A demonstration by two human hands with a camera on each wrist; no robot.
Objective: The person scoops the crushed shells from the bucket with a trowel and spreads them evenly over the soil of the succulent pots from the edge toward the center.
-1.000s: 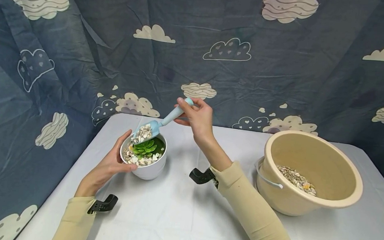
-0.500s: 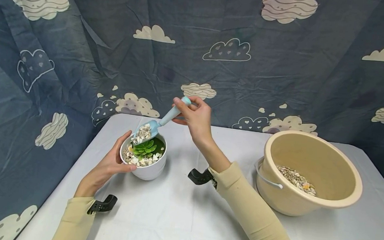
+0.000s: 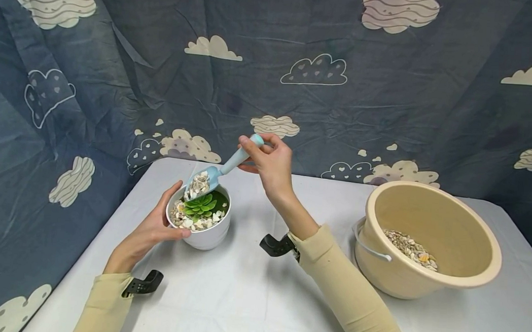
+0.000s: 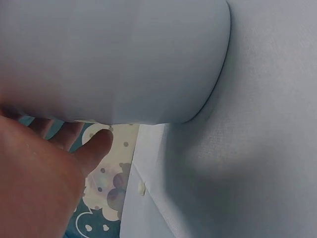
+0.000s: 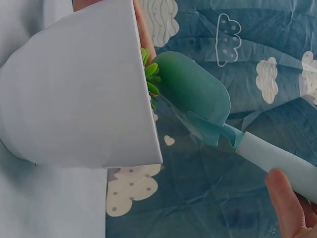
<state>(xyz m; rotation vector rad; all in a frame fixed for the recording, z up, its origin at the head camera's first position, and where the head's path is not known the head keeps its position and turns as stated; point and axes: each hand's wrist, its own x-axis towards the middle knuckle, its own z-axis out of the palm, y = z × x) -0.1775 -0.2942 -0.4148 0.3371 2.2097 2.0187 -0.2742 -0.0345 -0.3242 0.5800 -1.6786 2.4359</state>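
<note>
My left hand holds a white flowerpot, thumb on the front of its rim and fingers round the left side. In the left wrist view the pot fills the upper left, with the thumb beneath its edge. A green succulent sits in the pot with pale gravel around it. My right hand grips the handle end of a light blue trowel. Its blade, loaded with gravel, tilts down over the back left of the pot, right above the leaves. The right wrist view shows the blade's underside.
A large beige bucket stands on the right of the table, with gravel at its bottom and a grey handle hanging at its left. White cloth covers the table. A blue cloud-print curtain hangs behind and to the left.
My right hand has shifted slightly left, tipping the trowel's handle a little steeper over the pot. The left hand and the pot have stayed in place.
</note>
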